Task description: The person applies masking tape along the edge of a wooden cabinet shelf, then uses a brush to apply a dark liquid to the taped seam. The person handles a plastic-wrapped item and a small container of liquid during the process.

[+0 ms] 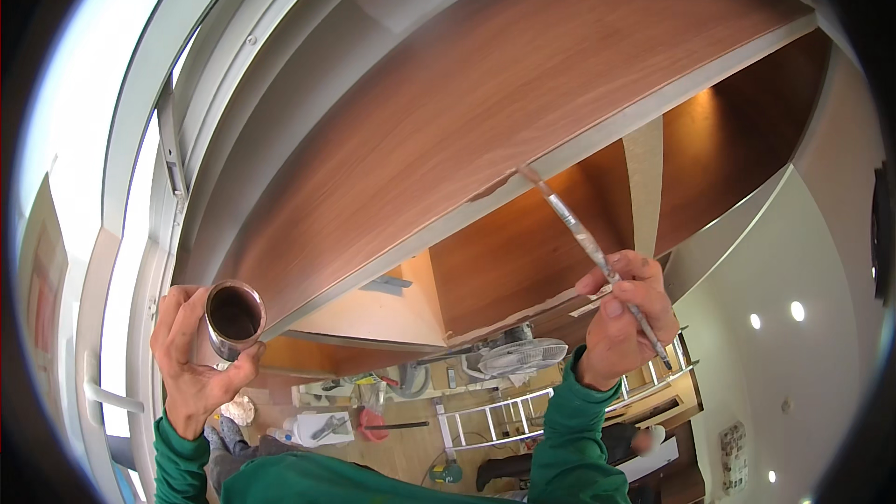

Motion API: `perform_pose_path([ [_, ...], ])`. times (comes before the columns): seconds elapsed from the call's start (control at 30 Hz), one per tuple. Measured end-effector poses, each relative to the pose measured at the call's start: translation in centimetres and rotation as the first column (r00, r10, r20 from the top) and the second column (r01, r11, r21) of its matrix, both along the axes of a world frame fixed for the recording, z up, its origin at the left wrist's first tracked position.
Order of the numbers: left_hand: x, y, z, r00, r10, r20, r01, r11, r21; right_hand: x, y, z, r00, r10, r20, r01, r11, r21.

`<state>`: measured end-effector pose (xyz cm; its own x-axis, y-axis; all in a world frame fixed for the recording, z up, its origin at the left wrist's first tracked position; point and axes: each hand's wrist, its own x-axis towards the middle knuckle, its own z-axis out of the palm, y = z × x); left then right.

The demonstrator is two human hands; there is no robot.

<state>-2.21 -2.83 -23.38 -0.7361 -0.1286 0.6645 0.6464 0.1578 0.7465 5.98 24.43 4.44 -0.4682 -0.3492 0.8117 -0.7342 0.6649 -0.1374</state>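
My left hand (191, 369) is closed round a small metal can (218, 347) with dark brown liquid inside, held tilted so its mouth shows. In my right hand (627, 322) is a slim paintbrush (579, 231) with a paint-stained handle, pinched between thumb and fingers. Its bristles are at the pale edge strip (597, 138) of a large reddish-brown wooden panel (420, 121). An uneven brown patch runs along that strip just left of the bristles; whether the bristles touch it I cannot tell.
A white window frame (117, 140) with a handle (114, 399) stands on my left. Brown-lined recesses (532, 261) open beyond the strip. Down below are a fan (523, 357), a ladder (504, 415), a red bucket (373, 425) and someone in dark clothing (509, 469), partly hidden by my right arm.
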Motion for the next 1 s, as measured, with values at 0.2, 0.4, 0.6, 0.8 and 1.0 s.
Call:
perform_pose_path([
  [0.2, -0.2, 0.4, -0.2, 0.999, -0.012, -0.032, 0.013, 1.000, 0.002, 0.5, 0.1, 0.2, 0.997, -0.027, -0.066, 0.027, 1.000, 0.011],
  [0.4, -0.3, 0.3, -0.5, 0.999, 0.000, -0.049, 0.001, 1.000, 0.007, 0.6, -0.3, -1.2, 0.994, -0.113, -0.003, 0.112, 0.980, 0.165],
  [0.6, -0.2, 0.1, -0.3, 1.000, 0.002, -0.016, -0.002, 1.000, -0.015, 1.4, -1.1, -0.1, 0.991, -0.129, -0.024, 0.131, 0.965, 0.225],
  [0.8, -0.1, 0.6, -0.6, 0.999, -0.034, 0.034, 0.033, 0.999, 0.034, 1.1, -1.7, 2.4, 0.996, -0.079, -0.041, 0.088, 0.944, 0.319],
  [1.0, -0.4, 1.2, -1.4, 0.999, 0.040, 0.015, -0.041, 0.997, 0.067, 0.1, -2.7, 3.4, 0.996, -0.085, 0.022, 0.073, 0.940, 0.333],
])
